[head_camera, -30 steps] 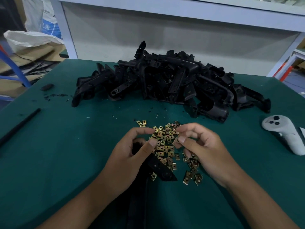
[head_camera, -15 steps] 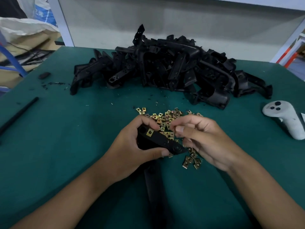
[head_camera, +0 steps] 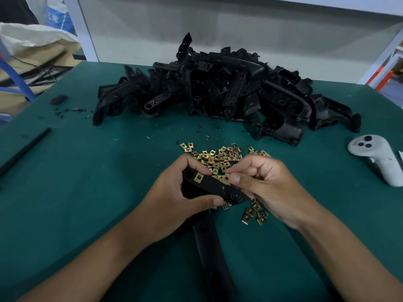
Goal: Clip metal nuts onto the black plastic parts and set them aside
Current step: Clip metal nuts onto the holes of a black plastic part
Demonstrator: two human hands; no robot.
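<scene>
Step in hand: a second nut is going onto the long black plastic bracket (head_camera: 214, 189), which is held just above the near edge of the scattered pile of small brass-coloured square metal clip nuts (head_camera: 220, 156).
Left hand: the left hand (head_camera: 174, 199) grips the bracket's upper end, thumb along the near edge, fingers curled over the far edge.
Right hand: the right hand (head_camera: 263, 186) pinches one clip nut (head_camera: 226, 178) between thumb and forefinger, right at the bracket's far edge near its round-bossed end.
Already fitted: one seated clip nut (head_camera: 198, 177) sits on the bracket beside the left fingers.
Progress: early, I judge; the large heap of black moulded plastic parts (head_camera: 229, 92) at the back looks untouched.
Next move: likely sliding the pinched nut squarely over the bracket's edge until it seats over a hole, the left hand bracing against the push; whether a hole lies under the thumb cannot be told.
Near part: another long black plastic strip (head_camera: 209, 253) lies toward the viewer, below the hands.
Surface: dark green mat-covered surface (head_camera: 87, 192), flecked with black plastic shavings; a thin black rod (head_camera: 24, 150) at the left, a white handheld controller (head_camera: 379, 160) at the right.
Room: pale wall panel and white frame posts behind; a white woven sack (head_camera: 32, 38) at the far left.
</scene>
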